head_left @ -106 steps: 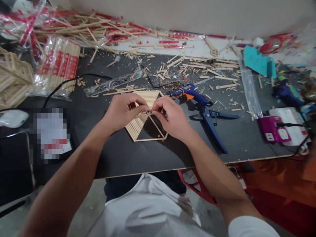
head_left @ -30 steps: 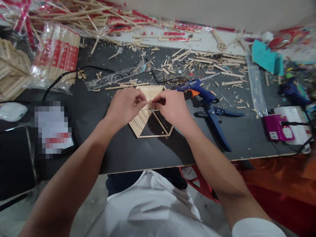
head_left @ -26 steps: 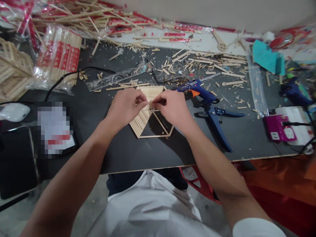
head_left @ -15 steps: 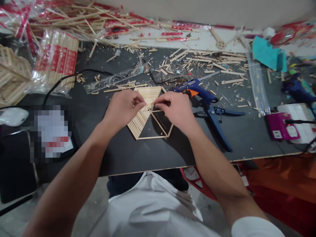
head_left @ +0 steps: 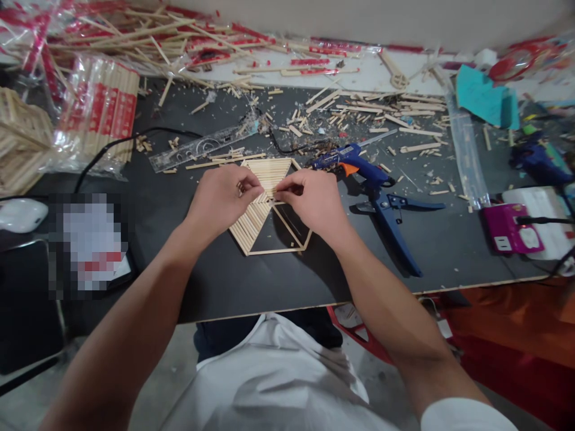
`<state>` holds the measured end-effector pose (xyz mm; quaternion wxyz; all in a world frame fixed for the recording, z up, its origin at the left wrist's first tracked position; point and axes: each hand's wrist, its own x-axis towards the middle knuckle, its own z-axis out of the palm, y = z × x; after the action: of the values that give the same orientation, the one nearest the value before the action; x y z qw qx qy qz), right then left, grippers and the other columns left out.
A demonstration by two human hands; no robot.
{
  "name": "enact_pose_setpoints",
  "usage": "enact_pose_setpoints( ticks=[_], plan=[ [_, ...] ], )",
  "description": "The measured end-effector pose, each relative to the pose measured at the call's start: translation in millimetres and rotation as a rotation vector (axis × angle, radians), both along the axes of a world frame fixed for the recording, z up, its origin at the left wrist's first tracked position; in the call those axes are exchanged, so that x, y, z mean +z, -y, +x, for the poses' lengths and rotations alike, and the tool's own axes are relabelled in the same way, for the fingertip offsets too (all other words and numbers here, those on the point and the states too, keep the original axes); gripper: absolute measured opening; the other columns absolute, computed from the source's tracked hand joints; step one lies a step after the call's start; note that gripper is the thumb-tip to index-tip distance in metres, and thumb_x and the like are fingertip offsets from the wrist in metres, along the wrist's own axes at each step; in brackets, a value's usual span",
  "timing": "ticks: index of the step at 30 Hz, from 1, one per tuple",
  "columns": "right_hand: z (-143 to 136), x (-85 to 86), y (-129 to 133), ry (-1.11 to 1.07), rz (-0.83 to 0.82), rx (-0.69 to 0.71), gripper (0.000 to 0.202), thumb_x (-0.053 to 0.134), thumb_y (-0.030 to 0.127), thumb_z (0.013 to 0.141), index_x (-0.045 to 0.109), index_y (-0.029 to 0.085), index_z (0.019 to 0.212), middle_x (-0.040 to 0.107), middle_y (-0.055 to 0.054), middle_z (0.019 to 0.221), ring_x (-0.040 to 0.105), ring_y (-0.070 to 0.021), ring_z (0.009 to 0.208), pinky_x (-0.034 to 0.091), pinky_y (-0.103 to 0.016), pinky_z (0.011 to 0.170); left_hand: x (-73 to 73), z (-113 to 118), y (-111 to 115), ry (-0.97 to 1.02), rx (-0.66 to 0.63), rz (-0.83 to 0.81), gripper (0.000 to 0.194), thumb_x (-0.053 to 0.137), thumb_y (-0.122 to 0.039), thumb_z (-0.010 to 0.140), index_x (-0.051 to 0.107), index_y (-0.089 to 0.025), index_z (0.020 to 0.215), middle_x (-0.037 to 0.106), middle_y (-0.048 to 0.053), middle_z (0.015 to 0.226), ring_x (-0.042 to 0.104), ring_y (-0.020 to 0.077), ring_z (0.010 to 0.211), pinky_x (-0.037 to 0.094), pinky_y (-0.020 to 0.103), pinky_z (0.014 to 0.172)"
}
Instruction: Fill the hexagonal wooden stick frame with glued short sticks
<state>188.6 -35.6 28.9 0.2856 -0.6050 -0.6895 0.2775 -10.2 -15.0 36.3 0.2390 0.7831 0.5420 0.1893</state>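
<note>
A hexagonal frame of thin wooden sticks (head_left: 250, 228) lies flat on the dark table in front of me. Its top and left sections are filled with parallel stick pieces, while sections at the lower right show the dark surface between the sticks. My left hand (head_left: 224, 194) is closed in a pinch over the frame's centre. From the other side my right hand (head_left: 317, 200) pinches too, thumb and forefinger close to the left fingertips. Whatever is between the fingers is too small or hidden to make out. Both hands cover parts of the frame's sides.
Right of the frame lie a blue glue gun (head_left: 371, 166) and a blue-handled cutter (head_left: 398, 233). Behind are a clear ruler (head_left: 202, 146), loose stick scraps (head_left: 415, 111) and wrapped stick bundles (head_left: 99, 114). A purple power adapter (head_left: 512, 228) sits right; a blurred-out device (head_left: 92, 245) lies left.
My right hand has shifted slightly left, bringing its fingertips closer to the left hand's. The whole view has moved a little; the frame lies as before.
</note>
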Motion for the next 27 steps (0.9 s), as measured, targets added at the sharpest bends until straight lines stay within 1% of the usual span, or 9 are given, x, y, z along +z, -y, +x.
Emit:
enact_pose_setpoints(
  ticks=[4, 8, 10, 14, 19, 23, 27],
  plan=[
    [-1, 1.0, 0, 0.001, -0.005, -0.002, 0.01, 0.078, 0.011, 0.081, 0.082, 0.02, 0.084, 0.079, -0.004, 0.083, 0.069, -0.0172, 0.074, 0.054, -0.033, 0.079, -0.2, 4, 3, 0.009, 0.018, -0.046, 0.019, 0.068, -0.039, 0.087, 0.078, -0.024, 0.092, 0.078, 0.004, 0.089, 0.067, 0.021, 0.078, 0.048, 0.033, 0.072],
    [0, 1.2, 0, -0.004, -0.012, 0.009, 0.01, 0.076, 0.012, 0.082, 0.082, 0.02, 0.084, 0.079, -0.004, 0.084, 0.069, -0.0178, 0.075, 0.054, -0.033, 0.079, 0.2, 10, 6, -0.02, 0.08, -0.071, 0.017, 0.072, -0.042, 0.085, 0.077, -0.026, 0.086, 0.077, 0.003, 0.085, 0.066, 0.0222, 0.077, 0.047, 0.033, 0.069],
    [1, 1.0, 0, -0.004, -0.003, 0.023, 0.012, 0.075, 0.012, 0.083, 0.082, 0.021, 0.085, 0.079, -0.004, 0.086, 0.07, -0.0185, 0.078, 0.053, -0.033, 0.08, 0.9, 12, 7, -0.028, 0.108, -0.074, 0.016, 0.073, -0.041, 0.084, 0.076, -0.026, 0.083, 0.077, 0.003, 0.082, 0.066, 0.0219, 0.076, 0.046, 0.032, 0.067],
    [5, 1.2, 3, 0.007, 0.033, 0.078, 0.018, 0.07, 0.008, 0.086, 0.082, 0.022, 0.087, 0.08, -0.005, 0.094, 0.072, -0.02, 0.088, 0.052, -0.034, 0.085, 2.0, 15, 9, -0.024, 0.122, -0.076, 0.018, 0.073, -0.043, 0.085, 0.075, -0.025, 0.083, 0.077, 0.003, 0.082, 0.066, 0.0211, 0.075, 0.046, 0.03, 0.066],
    [7, 3.9, 8, 0.089, 0.085, 0.091, 0.021, 0.068, 0.005, 0.088, 0.081, 0.021, 0.087, 0.079, -0.006, 0.096, 0.072, -0.0216, 0.095, 0.05, -0.036, 0.091, 3.3, 18, 10, -0.044, 0.175, -0.115, 0.02, 0.076, -0.046, 0.082, 0.075, -0.025, 0.084, 0.077, 0.003, 0.085, 0.068, 0.0226, 0.079, 0.045, 0.032, 0.066],
    [7, 5.6, 11, 0.088, 0.112, 0.098, 0.02, 0.067, 0.006, 0.09, 0.08, 0.02, 0.088, 0.079, -0.006, 0.098, 0.071, -0.0212, 0.094, 0.05, -0.035, 0.089, 5.9, 20, 12, -0.041, 0.2, -0.14, 0.019, 0.076, -0.044, 0.081, 0.075, -0.025, 0.083, 0.077, 0.002, 0.083, 0.068, 0.0216, 0.076, 0.042, 0.031, 0.064],
    [9, 5.5, 13, 0.059, 0.123, 0.14, 0.019, 0.066, 0.007, 0.09, 0.08, 0.02, 0.088, 0.078, -0.006, 0.096, 0.07, -0.0196, 0.089, 0.049, -0.032, 0.082, 8.8, 21, 12, -0.043, 0.192, -0.128, 0.019, 0.075, -0.043, 0.081, 0.073, -0.024, 0.08, 0.076, 0.002, 0.079, 0.065, 0.0203, 0.073, 0.04, 0.029, 0.063]
  ],
)
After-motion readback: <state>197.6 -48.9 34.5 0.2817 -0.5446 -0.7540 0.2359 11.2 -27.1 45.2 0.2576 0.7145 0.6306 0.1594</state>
